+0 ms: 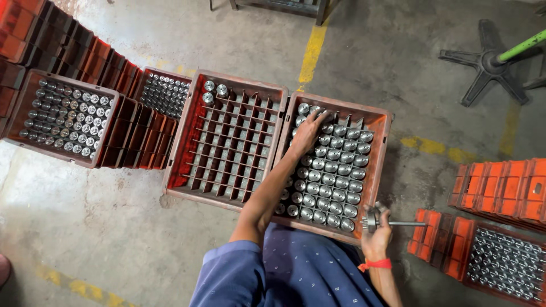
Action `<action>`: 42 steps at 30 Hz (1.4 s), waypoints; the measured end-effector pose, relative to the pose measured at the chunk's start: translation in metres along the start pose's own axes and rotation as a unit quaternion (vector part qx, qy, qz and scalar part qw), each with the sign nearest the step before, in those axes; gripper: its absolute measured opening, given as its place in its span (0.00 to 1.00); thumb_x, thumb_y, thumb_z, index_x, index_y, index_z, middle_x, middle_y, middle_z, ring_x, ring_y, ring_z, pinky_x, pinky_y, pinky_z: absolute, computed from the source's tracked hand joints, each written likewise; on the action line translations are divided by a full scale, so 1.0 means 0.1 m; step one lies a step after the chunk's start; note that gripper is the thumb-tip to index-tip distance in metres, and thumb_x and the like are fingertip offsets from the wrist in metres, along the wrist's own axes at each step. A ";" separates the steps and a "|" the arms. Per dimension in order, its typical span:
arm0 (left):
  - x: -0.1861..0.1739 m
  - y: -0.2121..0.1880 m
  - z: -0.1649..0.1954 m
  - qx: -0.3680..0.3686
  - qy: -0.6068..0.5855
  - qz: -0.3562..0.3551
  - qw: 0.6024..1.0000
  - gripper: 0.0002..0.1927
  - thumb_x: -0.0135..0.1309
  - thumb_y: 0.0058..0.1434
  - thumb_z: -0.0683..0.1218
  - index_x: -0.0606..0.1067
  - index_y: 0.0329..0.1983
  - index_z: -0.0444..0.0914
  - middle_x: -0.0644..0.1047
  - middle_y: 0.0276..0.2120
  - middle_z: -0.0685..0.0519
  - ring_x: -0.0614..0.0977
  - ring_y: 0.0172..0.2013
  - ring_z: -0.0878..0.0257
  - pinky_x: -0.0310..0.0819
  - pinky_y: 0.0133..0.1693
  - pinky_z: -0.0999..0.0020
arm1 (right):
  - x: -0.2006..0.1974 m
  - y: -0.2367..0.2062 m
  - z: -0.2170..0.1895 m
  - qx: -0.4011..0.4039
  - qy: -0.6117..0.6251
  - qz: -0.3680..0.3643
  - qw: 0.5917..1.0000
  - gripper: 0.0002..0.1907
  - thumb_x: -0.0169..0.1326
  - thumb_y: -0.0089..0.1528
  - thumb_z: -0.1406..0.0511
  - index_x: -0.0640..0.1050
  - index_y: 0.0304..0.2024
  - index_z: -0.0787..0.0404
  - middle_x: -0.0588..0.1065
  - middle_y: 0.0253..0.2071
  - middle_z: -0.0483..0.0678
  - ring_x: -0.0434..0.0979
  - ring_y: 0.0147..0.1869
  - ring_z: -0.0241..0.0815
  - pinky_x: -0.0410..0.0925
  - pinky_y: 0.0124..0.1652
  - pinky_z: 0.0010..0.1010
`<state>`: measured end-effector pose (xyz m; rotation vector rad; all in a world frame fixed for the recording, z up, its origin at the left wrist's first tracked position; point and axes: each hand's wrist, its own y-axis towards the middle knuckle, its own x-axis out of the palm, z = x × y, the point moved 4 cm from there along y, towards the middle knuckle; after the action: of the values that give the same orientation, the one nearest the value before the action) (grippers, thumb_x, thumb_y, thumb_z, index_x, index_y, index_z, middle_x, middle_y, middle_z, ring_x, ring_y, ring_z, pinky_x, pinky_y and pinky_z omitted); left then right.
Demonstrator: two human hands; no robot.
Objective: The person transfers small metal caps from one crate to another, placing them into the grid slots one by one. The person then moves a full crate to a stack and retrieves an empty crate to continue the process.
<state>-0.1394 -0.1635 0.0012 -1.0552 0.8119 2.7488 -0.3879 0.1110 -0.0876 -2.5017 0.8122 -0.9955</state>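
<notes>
My left hand (309,132) reaches into the far end of a red gridded crate (380,160) filled with shiny metal valve-like parts (334,176), its fingers resting on the top rows of them. My right hand (376,232), with a red thread on the wrist, grips one such metal part (392,222) by its round head, the thin stem pointing right, just off the crate's near right corner. To the left stands a second red crate (183,132), its grid mostly bare, with three metal parts (212,91) in the far left corner.
More red crates filled with metal parts sit at left (62,118), behind (165,94) and at lower right (503,262). Stacks of red crates (503,190) stand right. A black star-shaped stand with a green pole (493,62) is at upper right. Yellow lines mark the concrete floor.
</notes>
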 end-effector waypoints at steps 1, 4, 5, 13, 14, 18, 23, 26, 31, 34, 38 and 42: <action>0.01 -0.01 0.00 -0.021 -0.032 -0.006 0.999 0.35 0.51 0.54 0.34 0.69 0.68 0.43 0.76 0.55 0.40 0.81 0.49 0.39 0.76 0.50 0.54 | 0.00 -0.04 0.05 0.004 -0.008 0.001 1.000 0.19 0.44 0.76 0.52 0.75 0.53 0.57 0.79 0.46 0.47 0.78 0.54 0.41 0.67 0.58 0.34; -0.15 -0.13 -0.03 -0.087 -0.104 0.059 0.989 0.16 0.58 0.70 0.42 0.73 0.59 0.45 0.81 0.46 0.42 0.83 0.47 0.41 0.78 0.48 0.54 | -0.03 -0.11 0.18 0.040 -0.021 0.030 0.999 0.18 0.43 0.75 0.51 0.75 0.53 0.56 0.79 0.45 0.48 0.77 0.53 0.42 0.64 0.54 0.37; -0.26 -0.18 -0.09 -0.113 -0.096 0.072 0.986 0.15 0.58 0.69 0.44 0.74 0.58 0.44 0.81 0.44 0.41 0.84 0.44 0.42 0.78 0.45 0.53 | -0.04 -0.12 0.23 0.057 -0.025 0.042 0.997 0.18 0.43 0.74 0.51 0.75 0.54 0.55 0.79 0.45 0.49 0.76 0.52 0.42 0.62 0.52 0.39; -1.96 -0.50 -1.48 -0.325 0.162 0.122 0.924 0.42 0.60 0.61 0.51 0.52 0.70 0.33 0.80 0.38 0.32 0.82 0.36 0.34 0.76 0.38 0.43 | -0.03 -0.19 0.36 0.044 -0.014 0.036 0.998 0.16 0.43 0.77 0.57 0.75 0.57 0.59 0.78 0.53 0.44 0.76 0.60 0.40 0.61 0.67 0.36; -2.07 -0.52 -1.65 -0.359 0.171 0.093 0.913 0.41 0.59 0.62 0.51 0.53 0.71 0.34 0.80 0.38 0.33 0.83 0.37 0.35 0.76 0.39 0.43 | -0.05 -0.23 0.37 0.038 -0.025 0.047 0.998 0.15 0.43 0.78 0.57 0.75 0.57 0.59 0.78 0.53 0.44 0.76 0.60 0.39 0.61 0.67 0.36; -2.16 -0.50 -2.09 -0.379 0.230 0.034 0.896 0.35 0.58 0.65 0.54 0.58 0.69 0.36 0.80 0.37 0.35 0.82 0.38 0.37 0.76 0.38 0.43 | -0.04 -0.31 0.49 0.037 -0.052 0.038 0.997 0.14 0.43 0.77 0.57 0.75 0.54 0.58 0.79 0.48 0.46 0.77 0.57 0.43 0.62 0.67 0.38; -2.28 -0.44 -2.06 -0.225 0.247 0.080 0.939 0.25 0.64 0.65 0.54 0.68 0.56 0.38 0.82 0.40 0.43 0.83 0.39 0.46 0.77 0.40 0.50 | 0.03 -0.34 0.60 0.011 -0.055 -0.021 0.998 0.14 0.43 0.79 0.58 0.74 0.52 0.61 0.79 0.47 0.48 0.78 0.56 0.45 0.62 0.68 0.38; -2.61 -0.62 -1.88 -0.251 0.084 0.099 0.959 0.24 0.67 0.62 0.53 0.74 0.55 0.38 0.84 0.42 0.46 0.85 0.40 0.57 0.80 0.43 0.61 | 0.00 -0.37 0.61 0.010 -0.034 0.015 0.999 0.13 0.43 0.77 0.59 0.74 0.54 0.59 0.78 0.48 0.44 0.77 0.53 0.45 0.63 0.64 0.42; -2.62 -1.05 -1.09 -0.161 -0.171 0.252 0.939 0.22 0.69 0.55 0.48 0.78 0.52 0.39 0.80 0.41 0.53 0.80 0.42 0.63 0.76 0.47 0.69 | 0.26 -0.30 0.76 0.051 -0.094 -0.011 0.994 0.15 0.43 0.76 0.57 0.73 0.55 0.58 0.78 0.51 0.46 0.77 0.59 0.45 0.63 0.64 0.37; -1.82 -1.29 -0.71 -0.373 -0.292 0.134 0.870 0.15 0.71 0.59 0.48 0.78 0.34 0.34 0.76 0.27 0.53 0.75 0.30 0.63 0.70 0.35 0.66 | 0.64 -0.19 0.87 0.051 -0.081 -0.066 0.993 0.11 0.46 0.76 0.59 0.71 0.55 0.58 0.78 0.52 0.45 0.77 0.57 0.50 0.67 0.63 0.40; -1.11 -1.78 0.08 -0.318 -0.140 -0.028 0.937 0.13 0.63 0.55 0.47 0.80 0.43 0.37 0.81 0.33 0.39 0.84 0.34 0.46 0.77 0.38 0.55 | 1.14 -0.21 0.76 0.075 -0.105 -0.119 0.984 0.17 0.42 0.75 0.56 0.72 0.53 0.62 0.79 0.47 0.49 0.80 0.54 0.45 0.69 0.59 0.36; -0.71 -2.17 0.69 -0.325 -0.163 -0.148 0.920 0.21 0.64 0.51 0.48 0.79 0.48 0.39 0.82 0.35 0.39 0.84 0.38 0.42 0.76 0.41 0.52 | 1.47 -0.31 0.52 0.048 -0.102 -0.162 0.980 0.19 0.42 0.76 0.55 0.72 0.54 0.63 0.78 0.43 0.54 0.80 0.51 0.44 0.70 0.56 0.35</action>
<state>-0.0701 0.0650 -0.0071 -0.6622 -0.3126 2.8386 -0.2518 0.0501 -0.0327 -2.6464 0.2952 -0.8306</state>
